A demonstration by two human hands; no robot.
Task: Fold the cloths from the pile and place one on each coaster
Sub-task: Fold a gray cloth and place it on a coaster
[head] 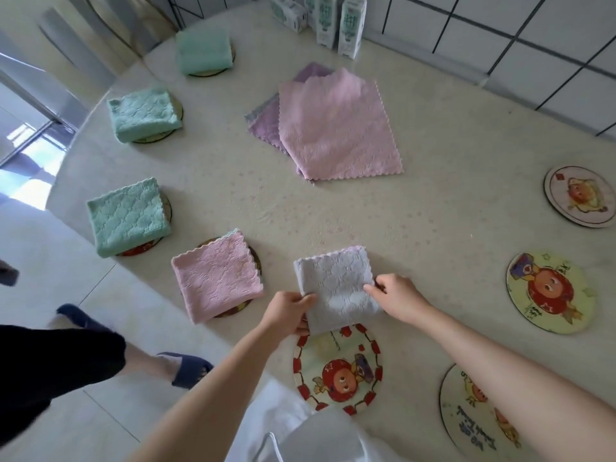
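- Head view, left hand (289,306): forearm reaches in from the lower left; fingers (308,298) pinched shut on the left edge of the grey cloth (336,288).
- Right hand (398,296): forearm reaches in from the lower right; fingers (370,289) pinched shut on the cloth's right edge.
- Grey cloth: one, folded, held between both hands, its near edge overlapping the far rim of the red-bordered coaster (337,366).
- Folded cloths on coasters: four. Three green (204,51) (143,113) (128,216), one pink (216,275), all along the left of the worktop (433,208).
- Pile (333,128): unfolded cloths mid-worktop, pink on top, purple beneath; exact count unclear.
- Bare coasters: three at right (578,200) (550,291) (473,411).
- Cartons (336,21): several at the far edge, count unclear.
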